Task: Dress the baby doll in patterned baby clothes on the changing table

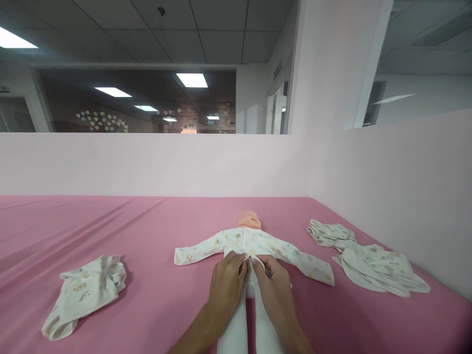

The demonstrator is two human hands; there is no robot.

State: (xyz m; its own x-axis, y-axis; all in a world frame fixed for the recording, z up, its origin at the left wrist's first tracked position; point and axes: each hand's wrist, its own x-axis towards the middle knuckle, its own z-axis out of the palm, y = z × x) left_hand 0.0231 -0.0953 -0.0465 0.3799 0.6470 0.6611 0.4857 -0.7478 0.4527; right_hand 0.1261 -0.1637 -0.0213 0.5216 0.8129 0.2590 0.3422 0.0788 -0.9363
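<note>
Outfit [254,238] in play: pinched at the front, on the doll [250,220], with left hand [229,278] and right hand [273,281] close together over the pink sheet [155,295]; looked soft, light, best gripped by an edge, hem or waistband, couldn't tell

matt cloth shirt [236,241], smooth, seemingly plastic doll head [250,220], lightly creased cloth sheet [155,295]

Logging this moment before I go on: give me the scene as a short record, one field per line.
Doll: lying on pink sheet, head farthest away
Shirt: patterned, on doll, sleeves spread
Left hand: pinching fabric at shirt's lower front
Right hand: beside it, also pinching there
Left side: crumpled patterned garment
Right side: rumpled patterned clothes near wall
</note>
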